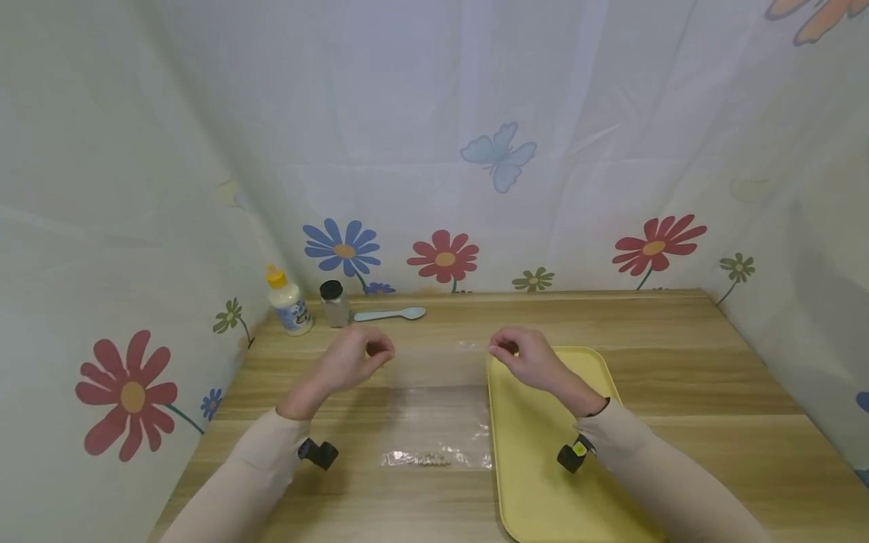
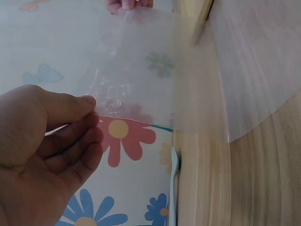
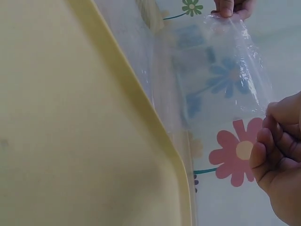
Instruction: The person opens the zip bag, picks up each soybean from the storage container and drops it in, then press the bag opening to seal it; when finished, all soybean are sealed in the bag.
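A clear plastic bag (image 1: 440,415) stretches between the two hands. Its upper part is raised off the wooden table, while the lower part lies on it. Several small beige bits (image 1: 434,459) show at its shiny near end. My left hand (image 1: 356,356) pinches one upper corner between thumb and fingers; the left wrist view shows the film (image 2: 136,80) running from the fingertips. At the opposite corner, my right hand (image 1: 529,356) pinches the film, also seen from close by as a bag edge (image 3: 249,70) in the right wrist view.
A yellow tray (image 1: 543,467) lies right of the bag, under the right forearm. Along the back left stand a glue bottle (image 1: 292,308) with an orange cap and a black-lidded jar (image 1: 335,305), beside a pale blue spoon (image 1: 390,314). A flowered curtain (image 1: 407,151) surrounds the table.
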